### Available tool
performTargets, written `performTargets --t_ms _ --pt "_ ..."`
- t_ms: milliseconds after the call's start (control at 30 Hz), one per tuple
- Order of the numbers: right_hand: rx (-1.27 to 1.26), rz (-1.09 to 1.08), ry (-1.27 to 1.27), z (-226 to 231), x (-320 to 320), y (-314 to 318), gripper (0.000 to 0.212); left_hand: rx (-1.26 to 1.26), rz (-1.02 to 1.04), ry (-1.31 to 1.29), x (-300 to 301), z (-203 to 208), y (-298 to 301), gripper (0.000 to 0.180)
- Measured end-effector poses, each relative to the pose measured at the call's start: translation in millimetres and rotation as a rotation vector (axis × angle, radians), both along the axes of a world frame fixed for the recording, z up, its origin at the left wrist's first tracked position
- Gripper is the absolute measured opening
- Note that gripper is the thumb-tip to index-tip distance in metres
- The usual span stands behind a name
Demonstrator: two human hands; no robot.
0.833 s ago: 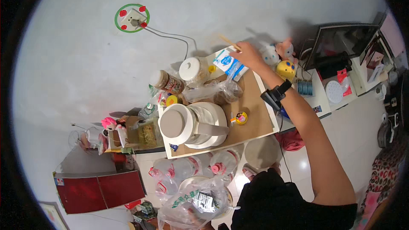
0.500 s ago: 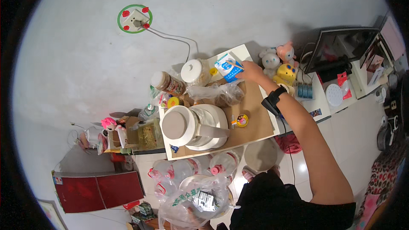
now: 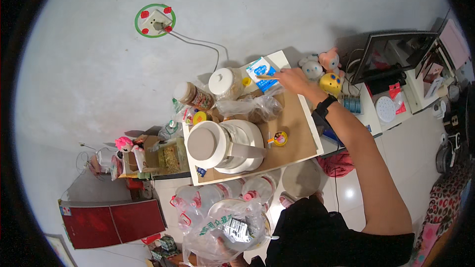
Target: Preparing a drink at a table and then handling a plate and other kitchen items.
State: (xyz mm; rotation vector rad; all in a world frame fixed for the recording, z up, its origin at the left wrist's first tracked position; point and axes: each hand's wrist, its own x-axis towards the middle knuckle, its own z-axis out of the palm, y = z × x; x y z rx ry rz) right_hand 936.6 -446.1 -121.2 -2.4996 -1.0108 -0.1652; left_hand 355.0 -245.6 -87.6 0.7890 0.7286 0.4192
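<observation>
My right hand (image 3: 293,80) reaches to the far end of the brown-topped table and pinches a thin, light-brown stick-like piece (image 3: 266,77). Behind that piece, a blue and white packet (image 3: 259,69) leans among the things at the table's far edge. At the lower edge, my left hand (image 3: 238,261) shows only in part, by a clear plastic bag (image 3: 205,242) with green print. Its fingers look closed on the bag, though the crumpled film blurs them. A silvery packet with a white label (image 3: 237,230) shows at the bag.
A large white appliance with a handle (image 3: 242,143) stands at the table's near left. Around it are a white lidded jar (image 3: 222,83), a brown-filled jar (image 3: 194,96) and a knotted clear bag (image 3: 252,107). Plush toys (image 3: 312,68) sit right of the table; big bottles (image 3: 217,195) stand below.
My right hand has shifted slightly left and up. The stick-like piece in it has turned from slanting to nearly level. My left hand stays low by the bag.
</observation>
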Motion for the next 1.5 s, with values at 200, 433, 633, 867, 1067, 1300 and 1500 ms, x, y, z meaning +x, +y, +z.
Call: performTargets --t_ms 200,433,633,867,1067,1300,1500 --pt "0.083 0.047 -0.046 3.0 -3.7 -0.1 0.016 -0.018 -0.003 -0.025 1.0 1.6 0.1 0.073" --pt "0.18 0.043 -0.086 -3.0 -6.2 2.6 0.016 0.052 0.079 0.01 -0.9 3.3 -2.1 0.07" --pt "0.308 -0.116 -0.105 15.2 4.7 -2.3 0.012 0.1 0.125 0.012 -2.6 -8.0 3.9 0.066" --pt "0.158 -0.073 -0.052 28.0 -6.5 3.8 0.016 0.266 0.363 0.015 -38.7 -43.9 2.1 0.062" --pt "0.254 -0.034 0.193 -6.6 -2.5 -17.8 0.032 0.017 0.381 -0.12 6.1 18.6 -11.6 0.063" --pt "0.549 -0.209 0.227 55.3 -51.8 -59.5 0.031 -0.101 0.393 -0.155 -19.4 17.1 -17.8 0.07" --pt "0.522 0.187 0.692 142.0 -239.5 -22.7 0.035 0.041 0.427 -0.097 -19.9 9.3 -15.3 0.067"
